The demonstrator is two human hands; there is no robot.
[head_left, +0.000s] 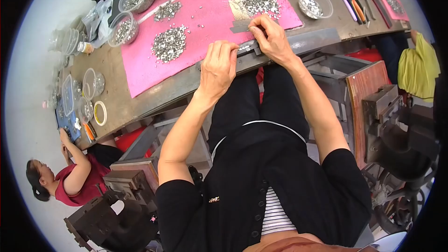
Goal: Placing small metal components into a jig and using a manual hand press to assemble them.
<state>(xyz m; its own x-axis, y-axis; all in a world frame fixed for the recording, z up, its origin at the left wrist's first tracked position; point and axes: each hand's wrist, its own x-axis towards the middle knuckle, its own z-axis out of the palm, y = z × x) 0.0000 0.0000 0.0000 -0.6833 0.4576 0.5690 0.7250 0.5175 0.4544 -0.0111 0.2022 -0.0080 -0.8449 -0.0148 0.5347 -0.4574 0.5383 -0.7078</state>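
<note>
The narrow metal bar lay at the front edge of the tabletop, between the left hand and the right hand. The left grip was pinched narrow by the bar's left end, the right curled narrow near a flat grey plate; what either held could not be made out. The bar seemed stiff, light, perhaps slippery, and best taken by its ends.
</note>
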